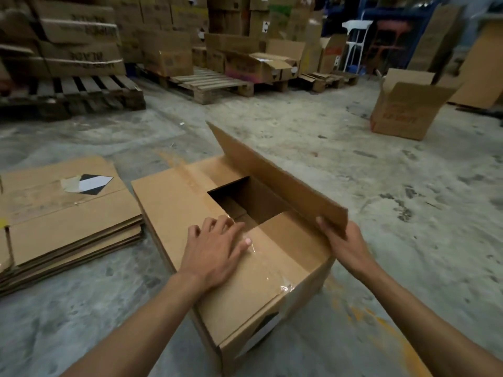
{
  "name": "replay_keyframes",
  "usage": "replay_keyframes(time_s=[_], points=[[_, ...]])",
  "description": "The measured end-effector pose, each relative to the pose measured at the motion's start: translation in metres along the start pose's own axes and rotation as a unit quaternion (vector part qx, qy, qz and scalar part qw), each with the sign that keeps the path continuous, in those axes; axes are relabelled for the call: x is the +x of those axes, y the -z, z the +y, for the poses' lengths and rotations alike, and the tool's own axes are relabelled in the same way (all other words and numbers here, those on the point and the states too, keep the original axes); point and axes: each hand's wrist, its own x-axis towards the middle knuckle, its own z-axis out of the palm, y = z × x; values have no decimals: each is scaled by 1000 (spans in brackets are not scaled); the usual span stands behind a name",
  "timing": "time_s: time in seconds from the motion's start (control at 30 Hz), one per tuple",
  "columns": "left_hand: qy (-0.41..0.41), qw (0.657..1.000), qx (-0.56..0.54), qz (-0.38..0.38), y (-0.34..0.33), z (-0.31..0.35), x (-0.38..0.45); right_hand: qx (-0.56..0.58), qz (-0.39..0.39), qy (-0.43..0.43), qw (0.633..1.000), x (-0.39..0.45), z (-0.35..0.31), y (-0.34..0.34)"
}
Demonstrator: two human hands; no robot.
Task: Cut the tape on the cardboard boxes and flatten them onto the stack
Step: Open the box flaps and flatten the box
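Note:
A brown cardboard box (174, 202) stands on the concrete floor in front of me, its top partly open with a dark gap in the middle. My left hand (215, 251) rests flat on the left top flap near the clear tape (272, 270) along the seam. My right hand (345, 246) grips the near end of the right top flap (272, 175), which is lifted up at an angle. To the left lies a stack of flattened boxes (68, 221), the top sheet bearing a black and white label. No cutting tool is visible.
An open box with red print (405, 110) stands on the floor at the right. Wooden pallets (206, 83) loaded with cartons line the back. A white plastic chair (356, 39) stands far right at the back. Bare concrete lies between.

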Motion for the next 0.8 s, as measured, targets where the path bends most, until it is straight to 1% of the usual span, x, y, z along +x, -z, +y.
replay_keyframes(time_s=[0.07, 0.1, 0.17, 0.23, 0.3, 0.37, 0.43, 0.5, 0.57, 0.63, 0.73, 0.8], points=[[44, 999, 5, -17, 9, 12, 15, 81, 92, -45, 991, 2, -13, 1], [65, 997, -15, -27, 13, 21, 24, 105, 130, -62, 984, 3, -20, 2], [78, 991, -87, -62, 20, 46, 38, 140, 189, -76, 969, 2, -37, 1], [79, 977, -166, -105, 25, 73, 47, 172, 241, -69, 953, 0, -55, 0], [128, 954, -256, -94, 30, 92, 52, 199, 305, -52, 930, -3, -72, 3], [176, 928, -324, -52, 40, 104, 56, 236, 357, -42, 903, -5, -82, 9], [196, 903, -380, -37, 52, 112, 61, 206, 394, -23, 895, -12, -93, 16], [207, 869, -450, -9, 62, 118, 64, 161, 417, 32, 894, -20, -110, 20], [196, 844, -498, 41, 70, 122, 64, 127, 406, 106, 899, -25, -128, 21], [200, 820, -529, 88, 75, 123, 65, 90, 394, 157, 901, -24, -141, 19], [221, 792, -552, 135, 82, 117, 70, 29, 402, 212, 890, -14, -154, 16], [228, 784, -555, 157, 87, 112, 73, -12, 415, 230, 880, -7, -157, 12]])
